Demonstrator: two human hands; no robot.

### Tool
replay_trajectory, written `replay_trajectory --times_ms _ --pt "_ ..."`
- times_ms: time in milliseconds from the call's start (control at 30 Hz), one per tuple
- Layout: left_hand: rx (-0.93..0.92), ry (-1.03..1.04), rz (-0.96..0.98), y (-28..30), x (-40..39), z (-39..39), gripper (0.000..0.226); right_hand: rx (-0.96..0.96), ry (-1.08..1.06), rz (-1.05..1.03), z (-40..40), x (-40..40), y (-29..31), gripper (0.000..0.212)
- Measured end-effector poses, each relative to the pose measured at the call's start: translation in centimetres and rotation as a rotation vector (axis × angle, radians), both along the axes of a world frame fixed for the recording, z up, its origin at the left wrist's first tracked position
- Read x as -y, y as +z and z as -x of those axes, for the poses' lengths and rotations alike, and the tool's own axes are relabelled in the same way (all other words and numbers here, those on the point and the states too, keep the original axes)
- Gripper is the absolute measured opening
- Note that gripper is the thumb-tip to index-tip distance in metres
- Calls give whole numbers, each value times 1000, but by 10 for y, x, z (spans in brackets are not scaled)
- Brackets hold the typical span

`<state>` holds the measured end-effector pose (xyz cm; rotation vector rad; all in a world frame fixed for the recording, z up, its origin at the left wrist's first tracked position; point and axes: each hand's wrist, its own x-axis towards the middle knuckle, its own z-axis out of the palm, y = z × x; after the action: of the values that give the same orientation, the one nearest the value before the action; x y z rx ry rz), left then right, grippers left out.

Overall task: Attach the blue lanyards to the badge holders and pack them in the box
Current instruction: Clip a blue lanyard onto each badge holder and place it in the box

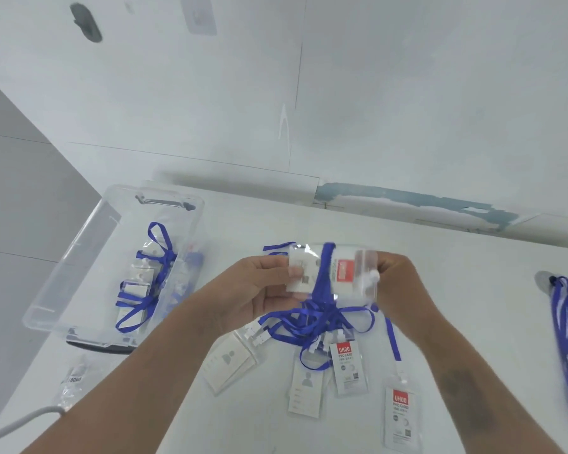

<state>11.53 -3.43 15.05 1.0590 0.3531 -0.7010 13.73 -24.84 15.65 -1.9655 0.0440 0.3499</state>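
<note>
Two hands up: left hand [263, 283] pinches badge holder [328, 273] steady, right hand [394, 276] pinches its 3 o'clock end; clear box [76, 253] waits at 9 o'clock.

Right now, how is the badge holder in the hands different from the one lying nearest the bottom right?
The held badge holder is up in the air, sideways, gripped by the left hand and right hand. The table badge holder lies flat, upright, untouched. Both are clear with red-labelled cards.

Both hands [259, 290] [395, 276] grip a lanyard-wrapped badge holder [345, 273]
</note>
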Motion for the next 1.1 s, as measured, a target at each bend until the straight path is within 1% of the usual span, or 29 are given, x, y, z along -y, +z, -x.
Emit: replay_trajectory --times_ms 33,100,167,200,233,300,367,433,467,533,633,700,767,833,933,967,1033,1067,1100 --pt "-20 80 16 -3 2 -1 14 -14 -24 42 6 -5 -7 46" --pt "-54 224 -12 -11 5 -2 12 -31 -48 49 18 -16 -14 33" --pt "-72 339 -64 -17 4 -3 14 25 32 80 28 -25 -17 21" --pt "-79 378 -107 -21 4 -3 18 59 96 162 31 -27 -17 19" --pt "-79 405 -172 -23 4 -3 19 103 168 279 34 -28 -15 21" --pt "-53 443 -328 -25 4 -1 11 187 313 522 37 -28 -7 29" --pt "-1 430 -453 -23 5 1 4 251 392 630 37 -26 6 29" --pt "76 310 -544 -21 5 3 4 292 445 645 32 -23 23 23" --pt "102 229 -570 -20 3 6 8 291 459 633 27 -21 32 18" --pt "130 55 -565 -17 -2 9 13 259 437 539 17 -15 44 8" --pt "157 -151 -421 -9 -13 12 13 191 382 342 4 -8 51 9" --pt "141 -229 -300 -3 -21 12 14 54 363 159 2 -7 53 10" --pt "107 -291 -188 -1 -26 14 14 -120 361 -25 2 -6 50 14" --pt "83 -346 -95 -3 -30 17 13 -249 360 -181 3 -7 42 20" --pt "36 -371 51 -6 -31 23 13 -493 293 -536 11 -11 21 46" --pt "25 -365 88 -8 -30 24 16 -547 249 -628 17 -14 16 51" --pt "-2 -306 116 -9 -26 27 15 -581 176 -778 27 -22 6 51" --pt "-17 -255 110 -9 -22 29 10 -591 122 -841 31 -26 -2 51" --pt "-32 -199 95 -11 -18 30 11 -599 54 -887 33 -30 -4 51"
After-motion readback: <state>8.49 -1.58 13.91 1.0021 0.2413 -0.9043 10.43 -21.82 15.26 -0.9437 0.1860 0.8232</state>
